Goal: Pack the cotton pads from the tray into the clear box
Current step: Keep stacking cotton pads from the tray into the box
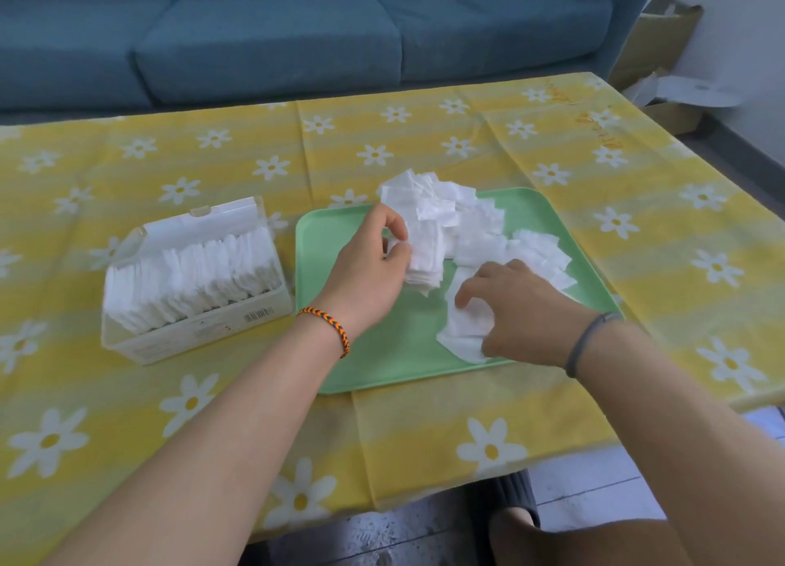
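Right hand (509,306), nearest the camera, rests curled fingers on loose white square cotton pads (461,332) at the front of the mint-green plastic tray (382,370). Left hand (374,264) pinches a stacked bundle of pads (424,251), long axis roughly upright. Rectangular clear plastic box (191,332), already mostly filled, lies left of the tray, so the left hand is nearer for the transfer.
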Demonstrator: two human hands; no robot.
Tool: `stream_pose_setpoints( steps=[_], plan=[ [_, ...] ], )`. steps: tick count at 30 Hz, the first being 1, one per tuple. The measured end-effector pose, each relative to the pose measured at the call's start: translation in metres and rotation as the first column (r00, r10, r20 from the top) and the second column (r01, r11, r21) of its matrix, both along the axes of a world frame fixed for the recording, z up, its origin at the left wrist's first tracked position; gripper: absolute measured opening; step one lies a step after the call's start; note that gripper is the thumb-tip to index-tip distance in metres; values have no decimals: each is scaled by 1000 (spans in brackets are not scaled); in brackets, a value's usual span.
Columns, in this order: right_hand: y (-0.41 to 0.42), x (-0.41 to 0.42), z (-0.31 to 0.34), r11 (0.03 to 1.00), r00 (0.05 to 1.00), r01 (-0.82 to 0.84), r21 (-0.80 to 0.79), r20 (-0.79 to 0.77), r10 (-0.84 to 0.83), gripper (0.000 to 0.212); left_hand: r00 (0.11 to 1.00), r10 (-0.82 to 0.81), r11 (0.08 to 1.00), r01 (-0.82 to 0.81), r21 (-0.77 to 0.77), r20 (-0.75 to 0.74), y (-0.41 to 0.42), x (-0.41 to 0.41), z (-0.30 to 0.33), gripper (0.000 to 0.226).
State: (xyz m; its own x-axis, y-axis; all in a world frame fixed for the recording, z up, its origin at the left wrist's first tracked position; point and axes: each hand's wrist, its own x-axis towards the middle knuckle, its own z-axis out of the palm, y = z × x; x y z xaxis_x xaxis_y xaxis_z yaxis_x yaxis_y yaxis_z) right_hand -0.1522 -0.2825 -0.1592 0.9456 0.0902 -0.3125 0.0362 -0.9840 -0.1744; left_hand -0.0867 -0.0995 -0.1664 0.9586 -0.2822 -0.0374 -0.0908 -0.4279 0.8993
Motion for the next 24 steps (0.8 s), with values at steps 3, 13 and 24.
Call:
stream_pose_setpoints(
  steps=[3, 13, 24],
  plan=[
    [0, 0, -3, 999, 999, -25, -34, 38, 27, 53, 1000, 7, 1000, -7, 0, -29, -2, 0, 0, 18],
    [16, -1, -6, 984, 988, -40, -171, 143, 65, 29, 996, -1, 1000, 2, 17, -85, 0, -2, 2, 19],
    [3, 10, -2, 962, 942, 189, 195, 240, -234, 6, 996, 0, 1000, 2, 24, -85, 1, -3, 2, 18]
  ],
)
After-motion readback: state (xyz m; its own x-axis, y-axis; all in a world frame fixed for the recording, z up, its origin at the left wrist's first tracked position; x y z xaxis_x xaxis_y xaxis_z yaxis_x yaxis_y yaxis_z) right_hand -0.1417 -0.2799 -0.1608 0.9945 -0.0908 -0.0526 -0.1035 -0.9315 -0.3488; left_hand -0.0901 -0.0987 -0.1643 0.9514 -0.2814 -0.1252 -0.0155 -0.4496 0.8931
